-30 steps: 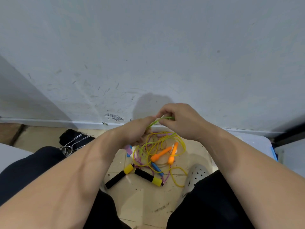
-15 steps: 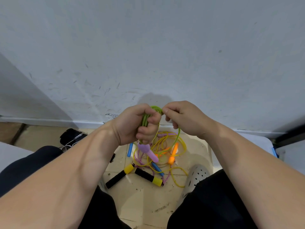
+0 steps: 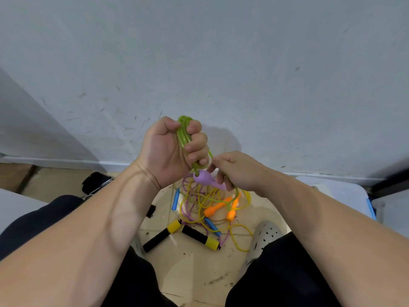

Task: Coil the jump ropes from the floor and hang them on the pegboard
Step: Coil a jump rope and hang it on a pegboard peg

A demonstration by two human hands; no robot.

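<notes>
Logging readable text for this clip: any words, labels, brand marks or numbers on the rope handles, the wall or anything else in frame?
None: no readable text anywhere in this frame.
The green rope gripped in the left hand, the purple handle, orange handles, black and yellow handles and blue handle show no print or logo.
The wall bears only scuff marks.

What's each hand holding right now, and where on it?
Left hand grips the gathered loops of the green rope in its fist, just above the purple handle. Right hand pinches a trailing green strand beside that handle.
</notes>
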